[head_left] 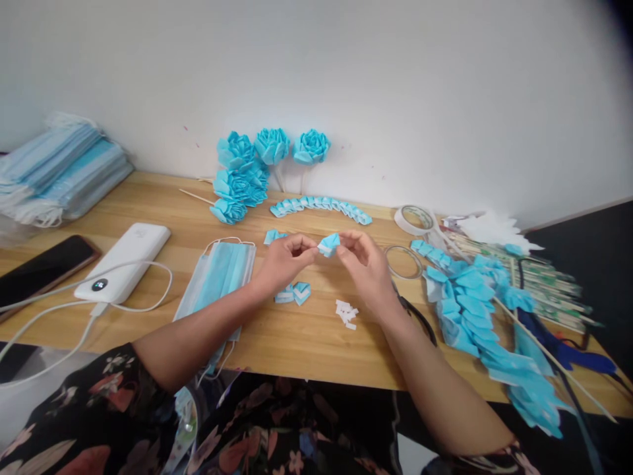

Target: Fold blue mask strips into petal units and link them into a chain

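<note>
Between my two hands, above the middle of the table, is a small folded piece of blue and white mask fabric. My left hand pinches its left side between thumb and fingers. The fingertips of my right hand close on its right side. Similar folded pieces lie on the wood below my left hand, and another folded piece sits just behind it. Small white strips are scattered in a little heap near my right wrist. A curved row of folded blue pieces lies behind my hands.
Blue fabric flowers on sticks lean by the wall. Flat masks and a white power bank with cable, plus a phone, are at left. Tape rolls, blue petal strips and a blue glue gun lie at right.
</note>
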Demonstrator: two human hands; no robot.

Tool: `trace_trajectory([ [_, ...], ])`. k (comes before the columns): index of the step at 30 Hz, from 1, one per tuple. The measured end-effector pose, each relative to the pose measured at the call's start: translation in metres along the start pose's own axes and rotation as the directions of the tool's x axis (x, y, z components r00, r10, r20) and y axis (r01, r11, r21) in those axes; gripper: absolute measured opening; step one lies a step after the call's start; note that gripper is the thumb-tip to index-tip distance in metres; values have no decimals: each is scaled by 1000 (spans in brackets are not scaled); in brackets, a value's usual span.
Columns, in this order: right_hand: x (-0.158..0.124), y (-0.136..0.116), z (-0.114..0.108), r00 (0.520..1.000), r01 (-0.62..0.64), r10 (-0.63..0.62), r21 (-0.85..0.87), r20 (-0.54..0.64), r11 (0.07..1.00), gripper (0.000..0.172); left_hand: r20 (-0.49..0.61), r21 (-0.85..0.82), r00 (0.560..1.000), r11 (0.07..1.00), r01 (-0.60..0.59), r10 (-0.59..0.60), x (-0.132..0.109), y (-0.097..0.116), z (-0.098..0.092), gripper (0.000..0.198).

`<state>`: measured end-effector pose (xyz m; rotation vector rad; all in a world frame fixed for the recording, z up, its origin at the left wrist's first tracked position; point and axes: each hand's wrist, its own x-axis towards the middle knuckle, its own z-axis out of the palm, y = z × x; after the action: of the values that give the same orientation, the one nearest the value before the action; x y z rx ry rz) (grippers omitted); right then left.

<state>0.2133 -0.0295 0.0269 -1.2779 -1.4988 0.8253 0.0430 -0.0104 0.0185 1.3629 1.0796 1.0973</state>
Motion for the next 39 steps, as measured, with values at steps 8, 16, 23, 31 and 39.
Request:
trace_trajectory([
  [8,-6,-10,3,959,281,-270,-377,84,882,12,-5,119,995,988,-95,97,-3,-3,1,13],
  [16,-5,-4,3,959,283,-241,-416,152,864,9,92,340,972,910,-236,217,-10,3,4,10],
  [23,-4,-5,3,959,276,-224,-406,171,871,9,118,405,958,869,-285,260,-10,2,2,13],
  [31,-4,-4,2,962,257,-198,-380,187,889,12,107,295,974,929,-225,201,-8,1,3,10],
  [39,-4,-6,-1,958,262,-195,-372,210,890,15,100,239,982,954,-181,161,-7,2,3,10],
])
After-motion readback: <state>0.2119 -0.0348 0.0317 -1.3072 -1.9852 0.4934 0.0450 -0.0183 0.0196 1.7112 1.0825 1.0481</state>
